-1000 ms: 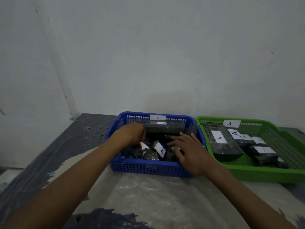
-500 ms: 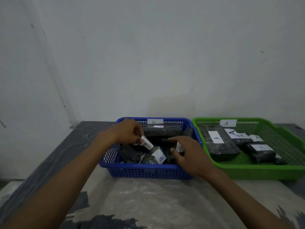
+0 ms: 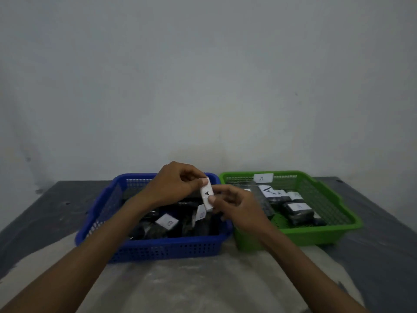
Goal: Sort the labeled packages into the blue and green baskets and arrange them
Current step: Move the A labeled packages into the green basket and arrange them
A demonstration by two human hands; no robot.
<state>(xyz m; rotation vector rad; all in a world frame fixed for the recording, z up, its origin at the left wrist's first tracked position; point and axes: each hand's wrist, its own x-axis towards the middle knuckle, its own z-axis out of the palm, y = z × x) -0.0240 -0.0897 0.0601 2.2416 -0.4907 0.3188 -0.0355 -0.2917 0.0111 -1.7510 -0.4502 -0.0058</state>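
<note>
Pinching a small white package marked with a black letter A (image 3: 207, 194), both hands hold it in the air above the far right corner of the blue perforated plastic basket (image 3: 158, 250). The left hand (image 3: 173, 186) grips its upper end between thumb and curled fingers; the right hand (image 3: 234, 205) nips its lower end the same way. The piece looks light and fairly stiff, so a fingertip hold on its two narrow ends should be enough, though its glossy wrap may be slippery. Inside the blue basket lie dark plastic-wrapped packages with white B labels (image 3: 168, 222). Just beside it on the right, the green perforated plastic basket (image 3: 316, 236) carries a white A tag on its far wall (image 3: 262, 178) and holds dark wrapped packages with A labels (image 3: 297, 208). Judging by the letter, the held piece belongs in the green basket. Both baskets rest on a grey mottled table (image 3: 203, 288).
</note>
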